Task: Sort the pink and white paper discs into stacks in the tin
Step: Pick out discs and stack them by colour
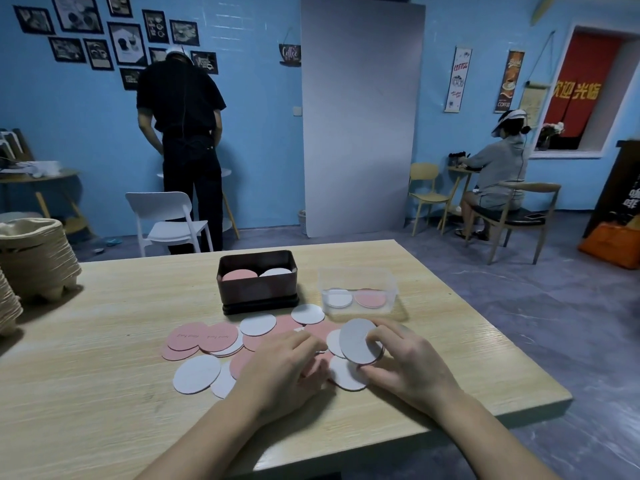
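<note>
A dark rectangular tin (258, 292) stands at the middle of the wooden table, holding a pink stack (239, 274) on its left and a white stack (276, 272) on its right. In front of it lie several loose pink discs (218, 337) and white discs (196, 374), partly overlapping. My right hand (405, 365) is shut on a small stack of white discs (356, 341), lifted and tilted just above the pile. My left hand (280, 368) rests palm-down on the pile, fingertips on the discs; whether it grips one is hidden.
A clear plastic box (358, 289) right of the tin holds a white and a pink disc. Stacked paper pulp trays (33, 261) sit at the table's left edge. A white chair (169, 220) and a standing person are behind; another person sits at the far right.
</note>
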`<state>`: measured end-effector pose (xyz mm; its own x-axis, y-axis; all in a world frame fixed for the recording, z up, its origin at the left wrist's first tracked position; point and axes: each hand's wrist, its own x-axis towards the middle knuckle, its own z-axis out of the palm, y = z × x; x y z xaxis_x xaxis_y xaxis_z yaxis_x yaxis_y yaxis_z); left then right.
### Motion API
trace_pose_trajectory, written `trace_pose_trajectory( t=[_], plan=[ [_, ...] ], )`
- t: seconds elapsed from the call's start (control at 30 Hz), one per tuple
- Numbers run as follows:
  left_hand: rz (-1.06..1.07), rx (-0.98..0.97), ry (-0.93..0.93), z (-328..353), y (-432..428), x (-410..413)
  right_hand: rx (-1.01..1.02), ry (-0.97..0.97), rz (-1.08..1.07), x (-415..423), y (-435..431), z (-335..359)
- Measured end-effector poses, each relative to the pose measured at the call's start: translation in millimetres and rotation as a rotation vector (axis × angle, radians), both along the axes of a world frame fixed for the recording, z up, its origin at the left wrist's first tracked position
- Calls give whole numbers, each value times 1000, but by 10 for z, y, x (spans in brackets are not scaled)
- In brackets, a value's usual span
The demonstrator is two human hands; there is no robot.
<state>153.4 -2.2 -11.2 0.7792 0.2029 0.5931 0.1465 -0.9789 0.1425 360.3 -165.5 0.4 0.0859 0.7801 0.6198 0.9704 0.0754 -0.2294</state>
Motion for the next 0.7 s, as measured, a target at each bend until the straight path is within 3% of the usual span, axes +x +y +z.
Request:
trace_pose_trajectory(
  t=[0.47, 0.7],
  plan=[
    [103, -26, 327, 57, -18, 493, -48, 6, -97, 302, -174, -61],
    [119, -107, 269, 33, 22, 563, -75, 12, -95, 285, -162, -42]
  ],
)
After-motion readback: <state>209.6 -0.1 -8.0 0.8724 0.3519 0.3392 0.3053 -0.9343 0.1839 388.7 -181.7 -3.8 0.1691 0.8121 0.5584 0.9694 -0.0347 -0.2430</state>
